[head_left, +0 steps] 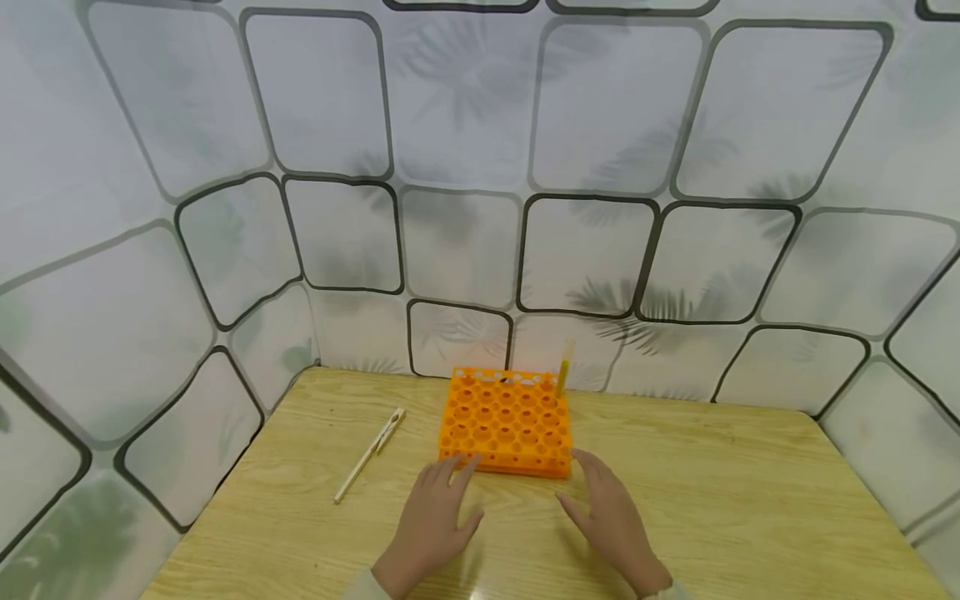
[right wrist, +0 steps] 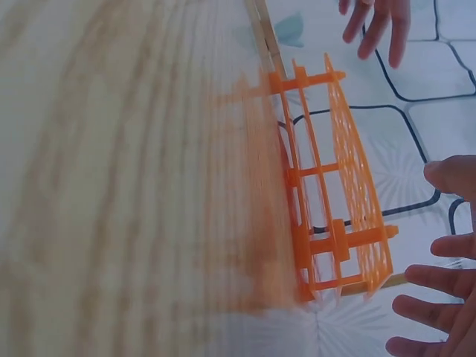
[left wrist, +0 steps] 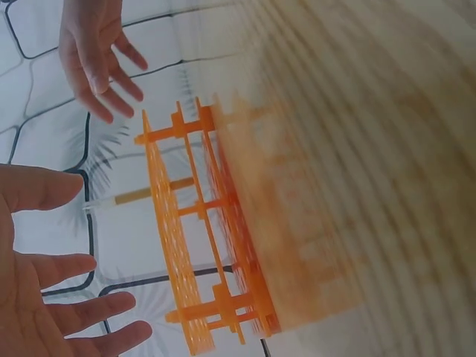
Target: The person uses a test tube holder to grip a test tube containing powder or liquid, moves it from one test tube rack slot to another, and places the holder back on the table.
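I see a wooden clamp (head_left: 369,457) lying left of the orange rack (head_left: 505,423), and a slim tube (head_left: 563,375) (its contents yellow) rising from the rack's far right corner. The rack sits on the wood-grained worktop (head_left: 750,483), before a leaf-printed wall covering (head_left: 465,125). Left hand (head_left: 435,517) and right hand (head_left: 609,512) spread wide by its near edge; I can't tell whether they touch. The head view cuts off both sleeves (head_left: 366,588).

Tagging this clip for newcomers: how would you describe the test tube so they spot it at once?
On the wood-grained table, find the orange rack. In the head view, look to its far right corner: the test tube sticks up there, clear on top and yellow below, while the wooden clamp lies left of the rack.
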### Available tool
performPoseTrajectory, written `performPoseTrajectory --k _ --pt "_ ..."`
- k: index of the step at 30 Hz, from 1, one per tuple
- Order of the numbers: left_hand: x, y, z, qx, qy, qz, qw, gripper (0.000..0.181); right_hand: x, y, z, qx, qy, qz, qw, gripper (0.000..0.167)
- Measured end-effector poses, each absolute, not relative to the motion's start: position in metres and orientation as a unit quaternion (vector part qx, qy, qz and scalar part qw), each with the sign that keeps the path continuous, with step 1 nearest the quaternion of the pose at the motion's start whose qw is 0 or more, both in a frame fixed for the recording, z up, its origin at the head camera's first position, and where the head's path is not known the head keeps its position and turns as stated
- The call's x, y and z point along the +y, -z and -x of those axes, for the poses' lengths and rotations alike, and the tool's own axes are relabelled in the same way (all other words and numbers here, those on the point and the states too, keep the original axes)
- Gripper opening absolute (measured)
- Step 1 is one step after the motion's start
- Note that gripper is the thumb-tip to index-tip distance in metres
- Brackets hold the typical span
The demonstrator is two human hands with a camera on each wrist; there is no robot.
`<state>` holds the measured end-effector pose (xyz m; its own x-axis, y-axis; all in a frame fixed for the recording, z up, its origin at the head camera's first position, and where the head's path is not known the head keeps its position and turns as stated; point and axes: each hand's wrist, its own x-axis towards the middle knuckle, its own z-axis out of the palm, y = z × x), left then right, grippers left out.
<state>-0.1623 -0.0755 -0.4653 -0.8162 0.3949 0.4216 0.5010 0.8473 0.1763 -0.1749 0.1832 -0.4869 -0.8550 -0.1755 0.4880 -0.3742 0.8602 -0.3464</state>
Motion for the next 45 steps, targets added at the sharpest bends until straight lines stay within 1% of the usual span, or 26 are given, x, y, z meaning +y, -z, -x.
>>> performPoseTrajectory --k 3,9,13,16,21,27,38,45 --pt "-0.078 0.463 0.163 -0.944 0.144 0.230 0.185 0.062 0.185 0.485 0.177 -0.941 -0.265 -0.108 0.179 0.056" --pt "-0.085 0.460 0.167 -0.945 0.159 0.215 0.190 0.055 0.189 0.487 0.188 -0.915 -0.375 -0.067 0.130 0.047" --pt "-0.094 0.456 0.171 -0.946 0.160 0.206 0.192 0.054 0.194 0.493 0.197 -0.886 -0.455 -0.034 0.087 0.041" --pt "-0.101 0.453 0.175 -0.948 0.156 0.199 0.194 0.054 0.196 0.498 0.202 -0.864 -0.498 -0.013 0.072 0.033" --pt "-0.113 0.448 0.182 -0.949 0.140 0.191 0.207 0.056 0.196 0.502 0.208 -0.845 -0.530 -0.004 0.077 0.025" --pt "-0.127 0.441 0.191 -0.953 0.122 0.178 0.213 0.053 0.195 0.502 0.212 -0.812 -0.581 0.023 0.052 0.027" --pt "-0.149 0.439 0.206 -0.968 0.101 0.154 0.173 0.041 0.192 0.502 0.218 -0.772 -0.633 0.052 0.016 0.034" --pt "-0.159 0.442 0.212 -0.972 0.092 0.143 0.164 0.037 0.187 0.506 0.225 -0.759 -0.647 0.068 0.015 0.035"
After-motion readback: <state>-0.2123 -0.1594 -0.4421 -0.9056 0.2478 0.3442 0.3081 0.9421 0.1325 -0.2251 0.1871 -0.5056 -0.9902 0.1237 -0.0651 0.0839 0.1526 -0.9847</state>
